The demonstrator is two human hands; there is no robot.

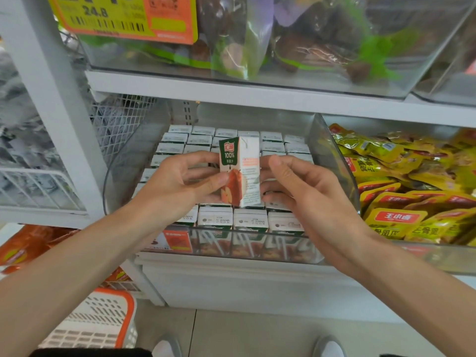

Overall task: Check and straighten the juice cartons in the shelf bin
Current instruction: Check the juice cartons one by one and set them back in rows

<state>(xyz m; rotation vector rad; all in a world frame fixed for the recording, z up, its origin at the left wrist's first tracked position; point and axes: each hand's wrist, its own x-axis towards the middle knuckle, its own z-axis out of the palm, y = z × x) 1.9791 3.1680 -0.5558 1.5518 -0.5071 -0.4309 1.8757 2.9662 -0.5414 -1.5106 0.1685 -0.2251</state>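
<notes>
- Carton (240, 171) of apple juice held upright above the clear shelf bin (332, 161), front face with "100%" and an apple picture turned toward me.
- My left hand (180, 180) grips the carton's left side, thumb across the lower front and fingers curled behind.
- My right hand (296, 186) touches the carton's right edge, thumb near its upper side and fingers spread loosely below; I cannot tell how firmly it bears on the box.
- Below and behind the held carton, rows of juice cartons (233, 219) stand packed in the bin, white tops up; front row shows printed date codes.
- Right neighbour bin holds yellow snack packets (401, 199).
- Upper shelf carries bagged goods in a clear bin, with an orange price tag (123, 19) reading 24.8.
- White and orange basket (98, 320) sits on the floor at lower left.
</notes>
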